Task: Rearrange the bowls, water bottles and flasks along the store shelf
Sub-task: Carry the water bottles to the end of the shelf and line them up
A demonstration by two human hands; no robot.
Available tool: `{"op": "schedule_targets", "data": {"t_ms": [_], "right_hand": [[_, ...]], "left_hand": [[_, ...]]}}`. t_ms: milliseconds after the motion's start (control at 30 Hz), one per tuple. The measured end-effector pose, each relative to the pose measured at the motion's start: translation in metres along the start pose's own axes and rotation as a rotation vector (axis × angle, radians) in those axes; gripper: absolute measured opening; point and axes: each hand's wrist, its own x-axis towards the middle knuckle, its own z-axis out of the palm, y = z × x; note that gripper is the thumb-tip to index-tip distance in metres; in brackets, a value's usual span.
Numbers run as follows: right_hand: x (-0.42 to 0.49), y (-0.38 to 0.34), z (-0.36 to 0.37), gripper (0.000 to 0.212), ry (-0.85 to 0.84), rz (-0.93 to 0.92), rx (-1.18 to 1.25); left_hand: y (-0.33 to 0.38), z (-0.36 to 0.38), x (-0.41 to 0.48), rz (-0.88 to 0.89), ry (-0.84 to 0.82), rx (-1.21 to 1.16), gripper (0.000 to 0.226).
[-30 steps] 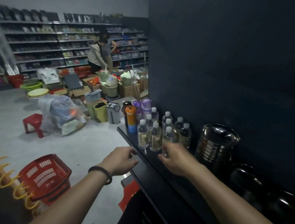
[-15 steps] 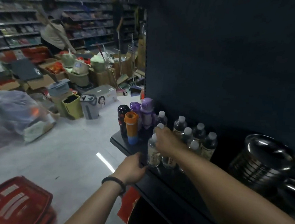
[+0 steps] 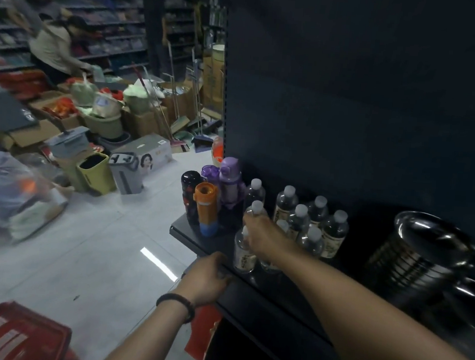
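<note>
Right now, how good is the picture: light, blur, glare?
Head view: dim, with the shelf and back panel nearly black. In the same view the bag at left is smeared by motion blur, while the bottles are fairly sharp. Head view again: glare streaks on the bowls, a bright strip on the floor.

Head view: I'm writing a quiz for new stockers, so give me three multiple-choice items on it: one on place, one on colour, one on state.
1. Where is the orange flask?
A) on the floor
B) at the left end of the shelf, beside the black flask
C) in a basket

2. What colour are the caps of the water bottles?
A) white
B) red
C) green

3. What is the right hand doing?
A) hanging idle
B) pressing a bowl
C) gripping a water bottle at the front

B: it stands at the shelf end next to the black flask.
A: every visible cap is white.
C: its fingers wrap the bottle's top.
</note>
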Motion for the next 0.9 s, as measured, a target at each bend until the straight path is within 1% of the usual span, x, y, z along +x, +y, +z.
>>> {"op": "schedule_targets", "data": {"t_ms": [67,133,200,267,367,400,433,467,500,567,667,733,767,800,900], "right_hand": [[-0.009,0.005,-0.008,0.019,-0.001,0.013,0.054],[-0.021,0.010,-0.021,0.021,0.012,0.031,0.076],[-0.038,0.014,-0.037,0.022,0.011,0.066,0.117],[-0.060,0.018,-0.054,0.022,0.001,0.086,0.148],[-0.102,0.031,-0.073,0.024,0.008,0.065,0.147],[-0.118,0.035,-0.078,0.025,0.017,0.053,0.152],[-0.135,0.042,-0.083,0.027,0.022,0.049,0.161],[-0.153,0.049,-0.087,0.029,0.026,0.047,0.173],[-0.172,0.057,-0.092,0.032,0.033,0.046,0.174],[-0.213,0.077,-0.100,0.033,0.041,0.046,0.172],[-0.283,0.117,-0.103,0.029,0.055,0.139,0.155],[-0.336,0.148,-0.101,0.028,0.092,0.214,0.161],[-0.364,0.163,-0.100,0.027,0.112,0.243,0.176],[-0.394,0.178,-0.099,0.025,0.126,0.271,0.184],[-0.487,0.224,-0.094,0.025,0.181,0.362,0.188]], "left_hand": [[0.002,-0.005,0.003,0.028,0.036,-0.048,0.050],[0.006,-0.008,0.004,0.058,0.057,-0.098,0.060],[0.012,-0.007,-0.001,0.074,0.033,-0.119,0.068],[0.016,0.000,-0.004,0.092,-0.007,-0.117,0.064],[0.034,0.018,-0.010,0.146,-0.028,-0.170,0.042],[0.046,0.024,-0.015,0.183,-0.046,-0.182,0.039],[0.057,0.032,-0.019,0.212,-0.056,-0.198,0.042],[0.068,0.042,-0.023,0.240,-0.059,-0.214,0.050],[0.082,0.051,-0.031,0.264,-0.076,-0.244,0.055],[0.109,0.072,-0.046,0.318,-0.126,-0.254,0.050],[0.164,0.107,-0.080,0.398,-0.208,-0.177,0.028],[0.206,0.137,-0.107,0.460,-0.234,-0.096,0.010],[0.226,0.155,-0.121,0.482,-0.254,-0.076,0.006],[0.246,0.173,-0.135,0.494,-0.281,-0.087,0.005],[0.308,0.234,-0.180,0.515,-0.375,-0.112,0.023]]}}
